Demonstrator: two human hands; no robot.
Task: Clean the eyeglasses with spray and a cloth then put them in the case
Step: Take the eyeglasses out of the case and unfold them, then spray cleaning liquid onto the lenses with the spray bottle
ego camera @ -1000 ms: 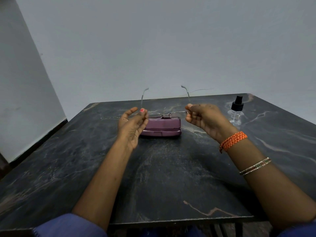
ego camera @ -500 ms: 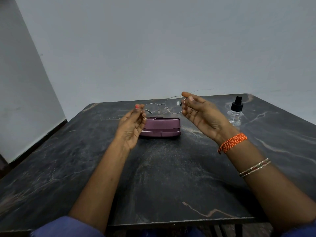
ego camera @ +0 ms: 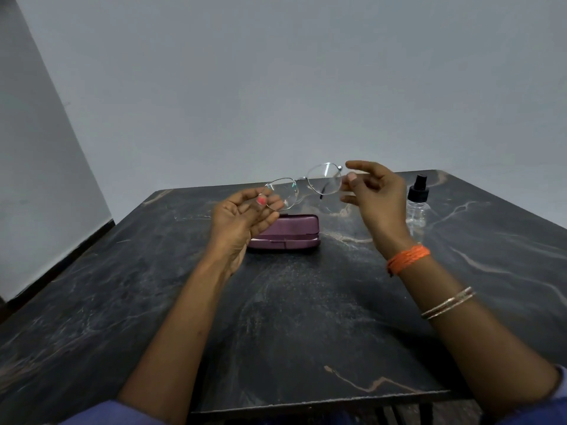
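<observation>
The head view showed the left hand's fingers (ego camera: 270, 207) curled up around the lower rim of one lens, the thumb with its red nail pressed on the frame, so the left hand (ego camera: 242, 219) was pinching the eyeglasses (ego camera: 306, 187) just above the centre of the frame. The glasses hung in the air, tilted, with the lens on the right side higher than the one in the grip. The right hand (ego camera: 374, 194) sat right of centre with its fingers spread and loose, the fingertips just beside the higher lens; whether they touched the frame could not be told. An orange thread band (ego camera: 408, 259) wrapped the right wrist, and thin metal bangles (ego camera: 449, 303) sat further down that forearm toward the lower right of the frame.

Below the glasses, at the middle of the frame, a closed maroon case (ego camera: 291, 237) lay flat on the dark marbled table (ego camera: 306, 317), partly covered by the left hand. A clear spray bottle (ego camera: 416, 207) with a black nozzle stood upright on the table at the right, just behind the right wrist. Blue sleeves (ego camera: 101, 414) showed at the bottom edge. A plain grey wall (ego camera: 276, 72) filled the upper half.
</observation>
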